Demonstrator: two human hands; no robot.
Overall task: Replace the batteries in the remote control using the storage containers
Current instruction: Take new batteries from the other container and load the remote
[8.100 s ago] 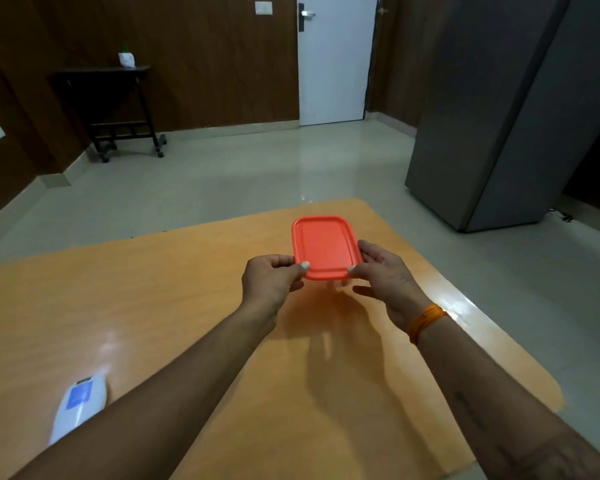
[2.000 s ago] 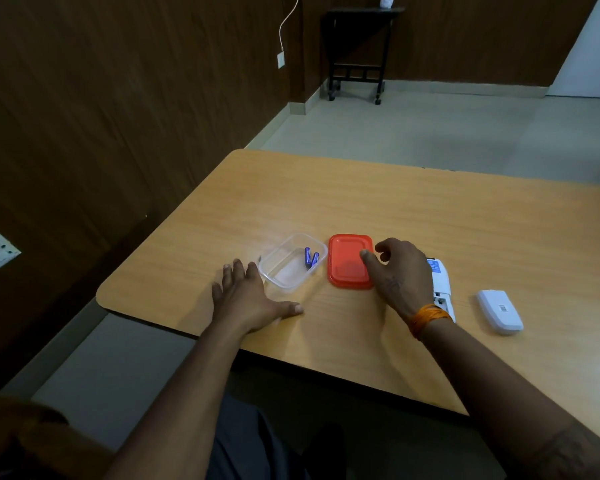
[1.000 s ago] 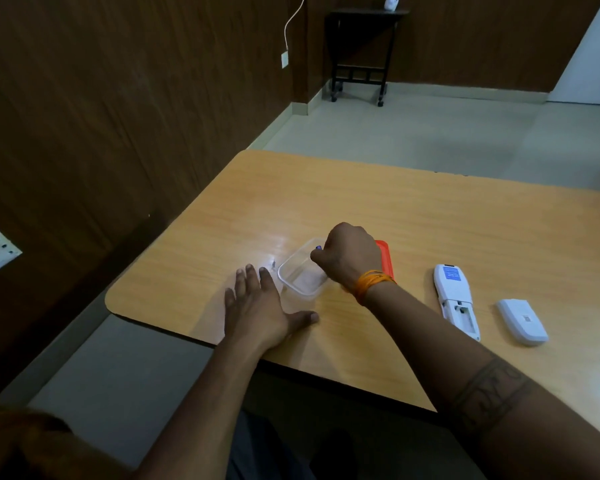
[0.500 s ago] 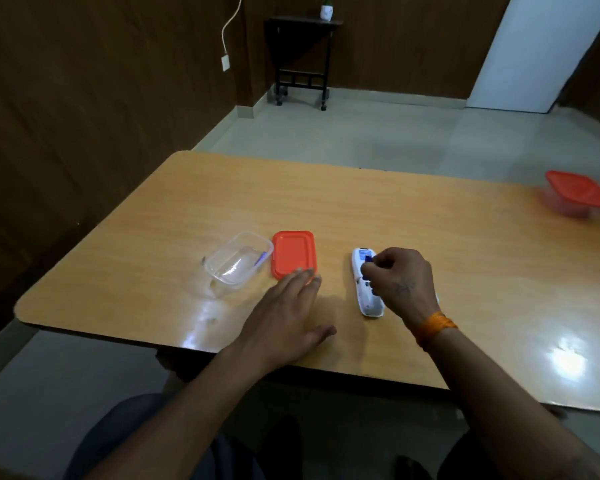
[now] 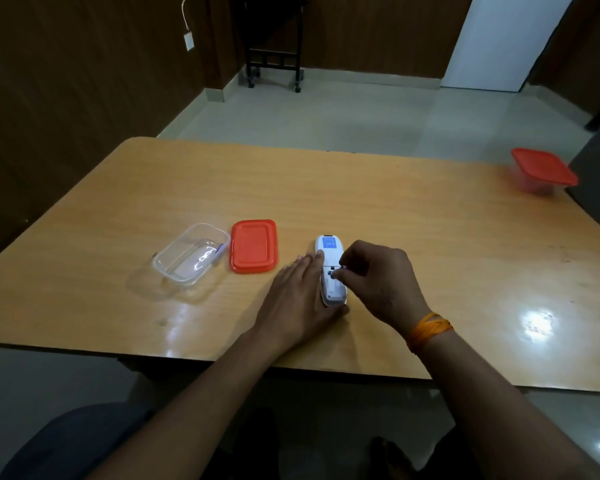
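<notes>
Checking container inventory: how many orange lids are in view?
2. One loose orange lid flat on the table beside the open clear container; one on the closed container at far right.

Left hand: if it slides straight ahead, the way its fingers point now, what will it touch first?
Probably nothing on the table. The left hand lies flat against the remote control, fingers pointing toward the far edge; the orange lid sits off to its left.

I see a glossy wood-grain table [image 5: 395, 216], a clear plastic container [image 5: 187, 258], its matt orange plastic lid [image 5: 253, 245], a smooth white plastic remote [image 5: 329, 251], and a polished tiled floor [image 5: 361, 112].
</notes>
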